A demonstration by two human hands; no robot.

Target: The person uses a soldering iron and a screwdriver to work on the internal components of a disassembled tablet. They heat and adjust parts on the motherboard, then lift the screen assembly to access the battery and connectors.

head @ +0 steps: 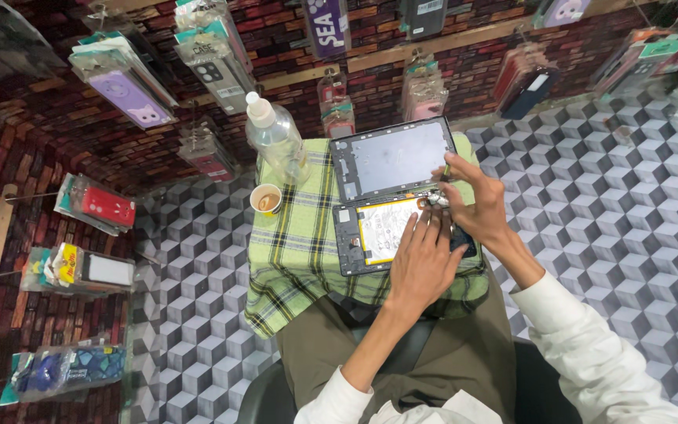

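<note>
Head view: opened tablet, flat dark slab w/ pale rectangular battery, lies on green plaid cloth at counter's right edge. Left hand rests flat on it, fingers spread. Right hand fingers pinch sth thin, prob. a small tool. Clear plastic bottle, paper cup near far-left corner.

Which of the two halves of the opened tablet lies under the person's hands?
The nearer half, showing the pale battery; the left hand rests on it. The farther grey screen half lies untouched.
</note>
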